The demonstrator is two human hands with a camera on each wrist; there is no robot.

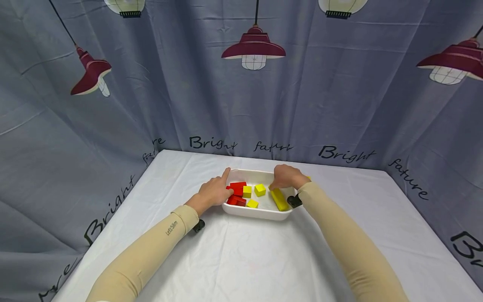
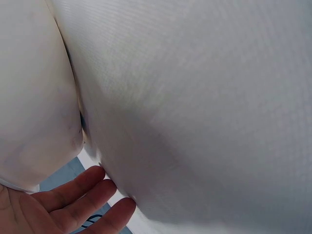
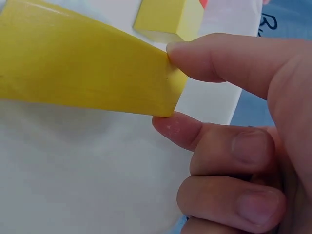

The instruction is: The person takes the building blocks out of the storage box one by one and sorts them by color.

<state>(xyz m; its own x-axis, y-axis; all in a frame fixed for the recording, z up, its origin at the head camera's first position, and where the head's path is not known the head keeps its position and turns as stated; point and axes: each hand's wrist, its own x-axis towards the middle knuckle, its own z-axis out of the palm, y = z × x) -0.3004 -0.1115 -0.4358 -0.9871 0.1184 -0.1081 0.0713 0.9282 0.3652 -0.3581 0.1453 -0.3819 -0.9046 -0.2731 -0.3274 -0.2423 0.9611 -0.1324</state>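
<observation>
A white rectangular tub [image 1: 258, 212] sits on the table. My left hand [image 1: 214, 191] holds its left end, thumb over the rim. In the left wrist view, that hand's other fingers [image 2: 83, 195] stretch beside the tub's outer wall [image 2: 36, 97]. My right hand [image 1: 287, 176] is over the tub's right end, pinching the end of a long yellow block [image 1: 279, 199] between thumb and index finger. Its remaining fingers [image 3: 229, 204] are curled in the right wrist view. The block slants inside the tub.
Several red blocks [image 1: 237, 191] crowd the tub's left end. Small yellow blocks [image 1: 260, 190] lie near its middle. A bit of something yellow [image 1: 309, 178] shows behind my right wrist. White cloth [image 1: 249, 260] covers the table, with a grey printed curtain [image 1: 264, 105] around it.
</observation>
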